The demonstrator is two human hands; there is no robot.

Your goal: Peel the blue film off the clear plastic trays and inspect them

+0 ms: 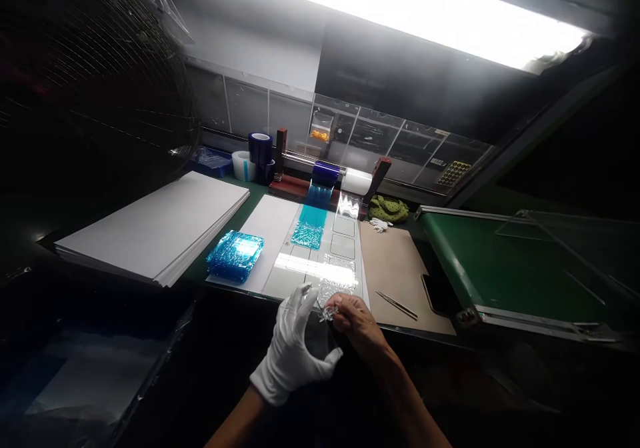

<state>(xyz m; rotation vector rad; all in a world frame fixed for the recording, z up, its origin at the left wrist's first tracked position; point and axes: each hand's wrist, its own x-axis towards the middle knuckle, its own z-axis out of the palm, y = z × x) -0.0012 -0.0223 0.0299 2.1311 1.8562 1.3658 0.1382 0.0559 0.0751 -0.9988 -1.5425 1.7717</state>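
Observation:
My left hand (295, 348), in a white glove, has its thumb and fingers spread around what looks like a thin clear pane (330, 335), gripped by its edges. The pane is faint against the dark. My bare right hand (357, 321) pinches a crumpled piece of clear film (329, 313) beside the gloved fingertips. Just beyond the hands, a clear textured film piece (337, 271) lies on the lined work surface (285, 281). Farther back a strip of blue film (309, 228) runs down from a blue film roll (326, 173). Left of it sits a stack of shiny blue film-covered pieces (236, 256).
A stack of white sheets (160, 225) lies left, near a large fan (100, 81). Tape rolls (260, 148) and a white film roll (357, 181) stand behind. Tweezers (397, 305) rest on brown board (395, 268); a green conveyor belt (520, 261) is at right.

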